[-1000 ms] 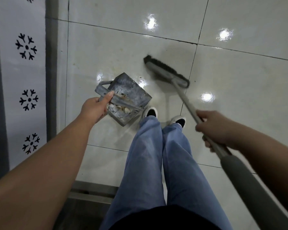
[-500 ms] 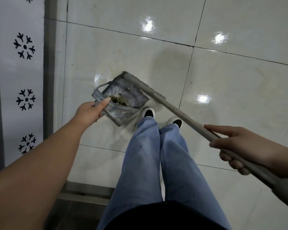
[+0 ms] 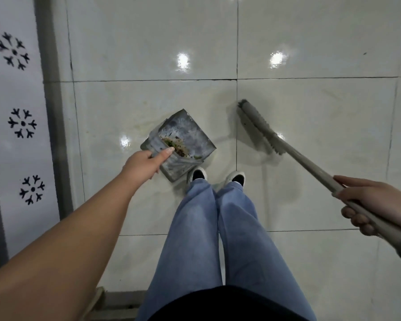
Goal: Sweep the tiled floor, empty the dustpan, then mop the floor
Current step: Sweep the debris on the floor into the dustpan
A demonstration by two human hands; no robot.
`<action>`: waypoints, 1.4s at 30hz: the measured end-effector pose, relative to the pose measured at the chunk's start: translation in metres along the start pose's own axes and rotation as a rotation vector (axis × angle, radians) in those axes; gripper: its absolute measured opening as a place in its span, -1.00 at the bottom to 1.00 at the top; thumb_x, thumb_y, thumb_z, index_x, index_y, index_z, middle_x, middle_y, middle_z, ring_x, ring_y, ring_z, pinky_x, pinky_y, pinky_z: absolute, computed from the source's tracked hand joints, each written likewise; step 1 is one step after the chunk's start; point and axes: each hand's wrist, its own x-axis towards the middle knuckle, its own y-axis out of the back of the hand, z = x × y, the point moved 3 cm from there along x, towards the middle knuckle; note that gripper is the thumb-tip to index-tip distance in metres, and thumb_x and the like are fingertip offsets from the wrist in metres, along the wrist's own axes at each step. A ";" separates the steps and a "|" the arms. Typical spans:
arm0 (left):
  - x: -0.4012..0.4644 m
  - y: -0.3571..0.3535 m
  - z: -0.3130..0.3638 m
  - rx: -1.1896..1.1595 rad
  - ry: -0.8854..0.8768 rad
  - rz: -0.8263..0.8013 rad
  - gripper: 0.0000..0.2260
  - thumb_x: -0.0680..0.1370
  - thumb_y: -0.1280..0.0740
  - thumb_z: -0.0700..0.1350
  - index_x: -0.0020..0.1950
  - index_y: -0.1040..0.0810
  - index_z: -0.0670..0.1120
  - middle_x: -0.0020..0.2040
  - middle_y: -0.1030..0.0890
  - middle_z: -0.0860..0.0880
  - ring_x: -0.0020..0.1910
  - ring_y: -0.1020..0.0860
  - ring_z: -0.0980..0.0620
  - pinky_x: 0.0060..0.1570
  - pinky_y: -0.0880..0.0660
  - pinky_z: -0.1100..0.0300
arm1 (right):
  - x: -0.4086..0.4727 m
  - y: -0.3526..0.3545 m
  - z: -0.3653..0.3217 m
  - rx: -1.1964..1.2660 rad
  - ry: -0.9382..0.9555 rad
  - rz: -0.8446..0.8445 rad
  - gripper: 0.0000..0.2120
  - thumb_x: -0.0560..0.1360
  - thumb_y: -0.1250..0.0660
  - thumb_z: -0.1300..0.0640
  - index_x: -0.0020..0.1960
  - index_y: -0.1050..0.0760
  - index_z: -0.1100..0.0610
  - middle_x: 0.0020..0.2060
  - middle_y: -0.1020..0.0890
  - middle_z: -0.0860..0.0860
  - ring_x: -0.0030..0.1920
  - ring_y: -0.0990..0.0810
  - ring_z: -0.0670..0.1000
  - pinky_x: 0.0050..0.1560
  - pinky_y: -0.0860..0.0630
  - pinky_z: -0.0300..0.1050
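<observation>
Holding the dustpan [image 3: 183, 140] in my left hand [image 3: 146, 164], fingers wrapped about its handle with the thumb laid along the top; I judge it is kept tilted so the debris [image 3: 177, 147] stays pooled against the back wall, just beyond my thumb; my right hand [image 3: 377, 205] has its fingers curled round the broom [image 3: 259, 128] handle, the brush head well out ahead of that hand and apart from the pan, to its right; half a second ago the broom lay across the pan's mouth; now it is swung clear; the tiled floor [image 3: 148, 54] around my shoes [image 3: 218, 177] shows no loose pile; emptying looks due next.
</observation>
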 end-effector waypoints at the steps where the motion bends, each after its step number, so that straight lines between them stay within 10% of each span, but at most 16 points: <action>1: 0.003 -0.002 0.010 0.033 -0.017 -0.008 -0.47 0.39 -0.26 0.37 -0.40 -0.41 -0.11 -0.47 -0.47 -0.05 -0.40 -0.48 -0.04 -0.27 -0.39 0.15 | 0.002 0.004 0.003 0.022 0.002 0.007 -0.57 0.52 -0.21 0.27 0.32 -0.36 -0.07 -0.68 -0.34 0.05 -0.74 -0.26 -0.05 -0.66 -0.28 -0.34; 7: 0.026 -0.039 0.082 0.286 -0.184 -0.134 -0.33 0.35 -0.20 0.45 -0.06 -0.60 -0.16 0.01 -0.63 -0.17 0.11 -0.55 -0.21 0.11 -0.45 0.02 | 0.016 0.021 0.022 0.083 -0.006 0.087 -0.53 0.53 -0.20 0.32 0.40 -0.32 0.03 -0.64 -0.33 0.07 -0.75 -0.27 -0.07 -0.69 -0.26 -0.34; 13: 0.033 -0.082 0.113 0.543 -0.214 -0.195 -0.18 0.36 -0.13 0.48 0.26 -0.49 -0.19 0.21 -0.56 -0.18 0.20 -0.50 -0.19 0.26 -0.36 -0.08 | 0.037 -0.005 0.038 -0.081 0.014 0.020 -0.61 0.53 -0.15 0.36 0.34 -0.36 0.17 -0.55 -0.33 0.09 -0.75 -0.27 -0.06 -0.68 -0.27 -0.35; 18: 0.042 -0.080 0.136 0.509 -0.255 -0.170 -0.38 0.36 -0.18 0.45 -0.20 -0.53 -0.13 -0.17 -0.61 -0.11 -0.02 -0.57 -0.17 0.17 -0.43 -0.07 | 0.037 -0.027 0.054 -0.253 0.071 -0.161 -0.58 0.52 -0.14 0.34 0.26 -0.40 -0.06 -0.63 -0.39 0.03 -0.72 -0.33 -0.06 -0.64 -0.33 -0.33; 23: 0.043 -0.076 0.144 0.420 -0.212 -0.198 -0.45 0.36 -0.29 0.38 -0.42 -0.43 -0.11 -0.48 -0.50 -0.04 -0.51 -0.42 0.04 -0.43 -0.31 0.21 | 0.021 -0.020 0.058 -0.082 0.054 -0.226 -0.65 0.54 -0.20 0.25 -0.07 -0.41 -0.25 -0.65 -0.39 -0.01 -0.69 -0.34 -0.05 -0.63 -0.31 -0.32; 42: -0.073 0.027 0.186 -0.122 -0.200 -0.118 -0.46 0.46 -0.25 0.29 -0.46 -0.42 -0.14 -0.56 -0.47 -0.07 -0.53 -0.46 -0.04 -0.37 -0.41 0.20 | -0.127 0.074 0.046 0.284 0.147 -0.022 -0.72 0.56 -0.17 0.23 0.12 -0.44 -0.12 -0.64 -0.37 0.06 -0.73 -0.26 -0.06 -0.70 -0.23 -0.37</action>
